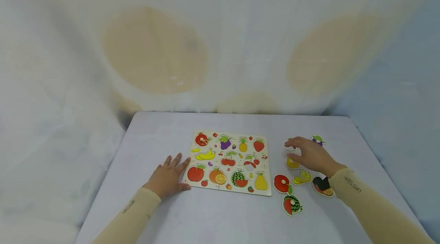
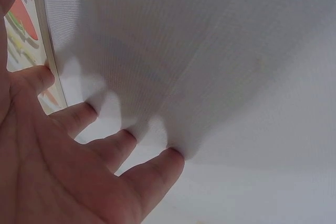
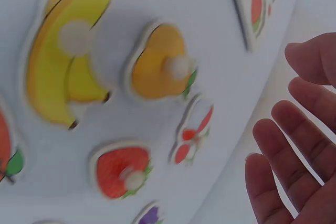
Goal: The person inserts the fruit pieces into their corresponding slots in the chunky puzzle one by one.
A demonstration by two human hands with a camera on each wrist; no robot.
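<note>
My left hand [image 1: 168, 177] lies with fingers spread at the left edge of a wooden fruit puzzle board [image 1: 266, 169], its thumb and index fingertip right at that edge. In the left wrist view, several fingertips [image 2: 176, 155] rest on the white cloth. Over at the right, my right hand [image 1: 314, 156] hovers above knobbed fruit pieces, fingers loosely bent and nothing between them. Near it are a pear piece [image 3: 157, 64], a banana piece [image 3: 44, 72], a strawberry piece [image 3: 122, 170] and a cherry piece [image 3: 193, 132]. The hand hides the strawberry in the head view.
An apple piece [image 1: 282, 183] and a watermelon piece [image 1: 288, 206] lie just right of the board. An orange piece [image 1: 328, 192] sits below my right wrist, and a grape piece [image 1: 318, 140] lies farther back. Pale patterned cloth [image 1: 240, 64] hangs behind the table.
</note>
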